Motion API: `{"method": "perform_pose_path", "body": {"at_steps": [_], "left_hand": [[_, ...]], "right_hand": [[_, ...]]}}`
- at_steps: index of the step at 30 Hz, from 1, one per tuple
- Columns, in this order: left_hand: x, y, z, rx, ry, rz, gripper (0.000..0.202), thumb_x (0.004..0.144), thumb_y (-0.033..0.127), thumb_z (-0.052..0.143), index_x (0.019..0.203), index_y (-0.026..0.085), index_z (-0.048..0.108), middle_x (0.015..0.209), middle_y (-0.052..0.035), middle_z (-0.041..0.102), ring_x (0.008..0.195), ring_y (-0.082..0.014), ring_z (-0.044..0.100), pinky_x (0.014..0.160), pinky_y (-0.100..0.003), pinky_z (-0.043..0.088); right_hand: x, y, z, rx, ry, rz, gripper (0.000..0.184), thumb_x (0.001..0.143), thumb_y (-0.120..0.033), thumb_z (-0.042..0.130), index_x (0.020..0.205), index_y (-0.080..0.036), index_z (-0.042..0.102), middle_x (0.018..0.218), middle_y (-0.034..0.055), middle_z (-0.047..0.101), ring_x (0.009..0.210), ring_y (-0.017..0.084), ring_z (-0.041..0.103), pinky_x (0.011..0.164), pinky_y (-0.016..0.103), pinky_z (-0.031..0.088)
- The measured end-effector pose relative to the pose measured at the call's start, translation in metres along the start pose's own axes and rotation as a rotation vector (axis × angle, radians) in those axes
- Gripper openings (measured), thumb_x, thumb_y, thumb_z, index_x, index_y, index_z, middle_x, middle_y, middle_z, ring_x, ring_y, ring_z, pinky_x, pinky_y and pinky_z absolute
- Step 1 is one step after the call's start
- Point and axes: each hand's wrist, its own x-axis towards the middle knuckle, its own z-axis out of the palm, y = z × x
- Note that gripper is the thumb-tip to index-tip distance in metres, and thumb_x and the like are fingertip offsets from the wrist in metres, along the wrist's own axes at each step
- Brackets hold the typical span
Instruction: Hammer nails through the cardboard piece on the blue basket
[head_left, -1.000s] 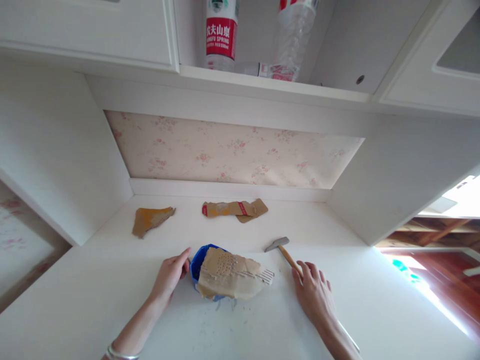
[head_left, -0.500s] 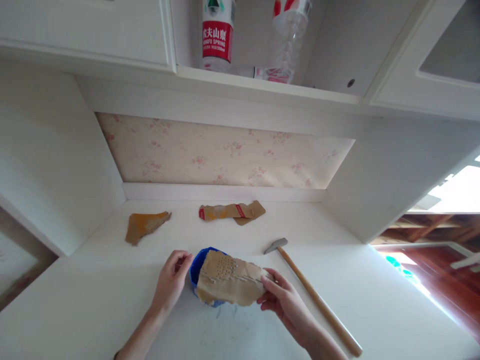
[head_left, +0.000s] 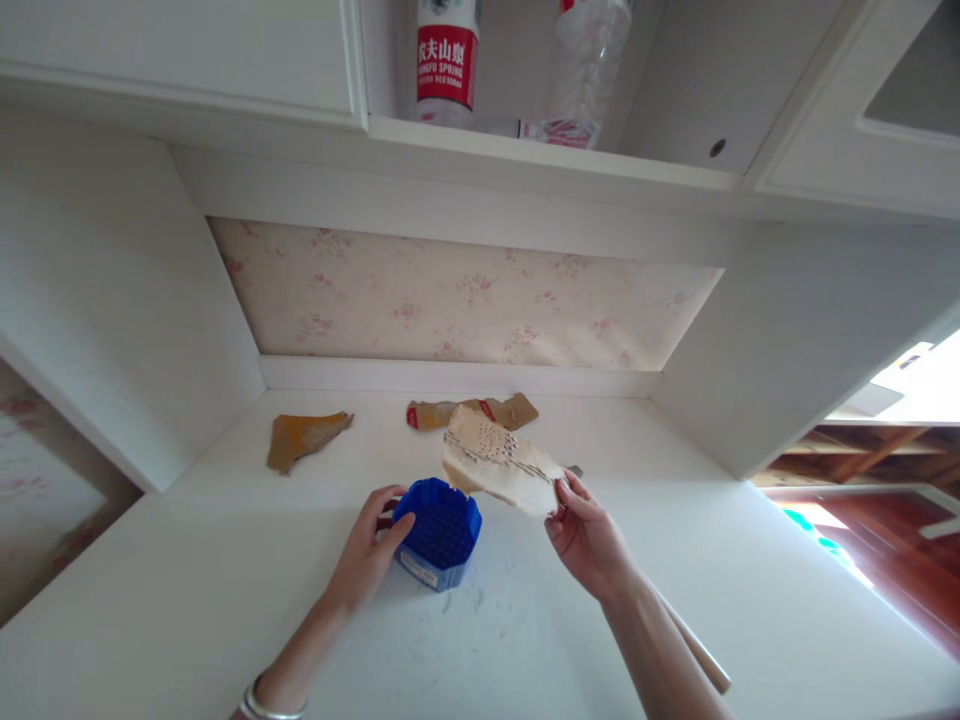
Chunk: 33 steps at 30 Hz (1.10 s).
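I'm watching the left hand (head_left: 375, 540) gripping the rim of a blue tub (head_left: 444, 540), whose bumpy floor is showing. The right hand (head_left: 589, 535) is pinching one end of a dotted card (head_left: 499, 470), which is pointing left and away, near the tub's far rim. White table (head_left: 217, 580) is spreading out around them.

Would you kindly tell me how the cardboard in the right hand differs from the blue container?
The cardboard is a flat, pale tan sheet with ragged edges; the blue container is hollow and open-topped. The cardboard is lifted in the right hand, whereas the blue container appears to rest on the white surface, gripped by the left hand. Both are held by one hand each.
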Motion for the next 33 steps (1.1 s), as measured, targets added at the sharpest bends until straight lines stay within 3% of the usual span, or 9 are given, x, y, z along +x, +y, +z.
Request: {"method": "perform_pose_path", "body": {"at_steps": [4, 8, 11, 19, 22, 25, 28, 33], "left_hand": [[-0.003, 0.0, 0.002, 0.0, -0.01, -0.006, 0.048, 0.087, 0.049, 0.06, 0.125, 0.02, 0.055, 0.125, -0.011, 0.061, 0.113, -0.0276, 0.06, 0.095, -0.04, 0.049], [-0.008, 0.003, 0.006, -0.039, -0.065, -0.027, 0.052, 0.09, 0.048, 0.057, 0.135, 0.023, 0.049, 0.141, -0.0088, 0.052, 0.13, -0.0275, 0.048, 0.108, -0.04, 0.039], [-0.011, 0.005, 0.011, -0.059, -0.062, -0.04, 0.056, 0.091, 0.049, 0.057, 0.138, 0.021, 0.045, 0.145, -0.0098, 0.048, 0.135, -0.028, 0.042, 0.111, -0.039, 0.037], [-0.046, 0.003, 0.03, -0.061, 0.082, -0.132, 0.072, 0.08, 0.058, 0.065, 0.137, 0.021, 0.042, 0.131, -0.0135, 0.054, 0.113, -0.0309, 0.058, 0.096, -0.042, 0.047], [-0.054, 0.003, 0.028, -0.05, 0.134, -0.183, 0.073, 0.079, 0.064, 0.062, 0.134, 0.02, 0.045, 0.127, -0.0125, 0.056, 0.107, -0.0298, 0.059, 0.093, -0.042, 0.048], [-0.034, 0.008, 0.017, -0.064, 0.082, -0.268, 0.065, 0.08, 0.065, 0.061, 0.126, 0.019, 0.055, 0.124, -0.0112, 0.06, 0.113, -0.0289, 0.057, 0.099, -0.039, 0.043], [0.007, 0.015, 0.013, -0.156, 0.04, -0.265, 0.059, 0.08, 0.06, 0.065, 0.12, 0.016, 0.061, 0.117, -0.012, 0.065, 0.11, -0.0272, 0.058, 0.093, -0.034, 0.045], [0.071, 0.009, 0.039, -0.594, -0.153, -0.26, 0.043, 0.077, 0.037, 0.079, 0.11, 0.013, 0.067, 0.104, -0.0123, 0.071, 0.092, -0.0216, 0.066, 0.072, -0.027, 0.051]], "right_hand": [[0.009, 0.008, 0.009, 0.044, 0.029, -0.051, 0.032, 0.072, -0.023, 0.086, 0.095, -0.023, 0.063, 0.064, -0.0114, 0.066, 0.052, 0.005, 0.065, 0.047, 0.011, 0.054], [0.024, 0.022, 0.012, 0.065, 0.055, -0.074, 0.034, 0.07, -0.024, 0.087, 0.094, -0.024, 0.063, 0.068, -0.0104, 0.07, 0.056, 0.006, 0.068, 0.046, 0.011, 0.056], [0.038, 0.033, 0.01, 0.07, 0.066, -0.073, 0.035, 0.068, -0.024, 0.088, 0.094, -0.024, 0.064, 0.068, -0.0098, 0.071, 0.056, 0.007, 0.069, 0.045, 0.013, 0.057], [0.064, 0.052, 0.007, 0.062, 0.05, -0.07, 0.038, 0.069, -0.026, 0.088, 0.099, -0.025, 0.063, 0.072, -0.0074, 0.072, 0.057, 0.008, 0.069, 0.045, 0.014, 0.057], [0.067, 0.058, 0.006, 0.052, 0.033, -0.064, 0.039, 0.07, -0.028, 0.087, 0.101, -0.026, 0.063, 0.072, -0.0084, 0.071, 0.058, 0.008, 0.069, 0.046, 0.014, 0.056], [0.069, 0.064, 0.005, 0.03, 0.008, -0.054, 0.04, 0.071, -0.031, 0.086, 0.103, -0.027, 0.062, 0.071, -0.0092, 0.069, 0.058, 0.007, 0.069, 0.046, 0.013, 0.055], [0.071, 0.071, 0.004, -0.013, -0.026, -0.045, 0.041, 0.072, -0.035, 0.086, 0.104, -0.026, 0.062, 0.071, -0.0086, 0.067, 0.059, 0.007, 0.068, 0.048, 0.013, 0.055], [0.074, 0.079, -0.001, -0.153, -0.08, -0.042, 0.036, 0.076, -0.037, 0.081, 0.105, -0.026, 0.063, 0.083, -0.0055, 0.067, 0.066, 0.009, 0.069, 0.052, 0.016, 0.054]]}}
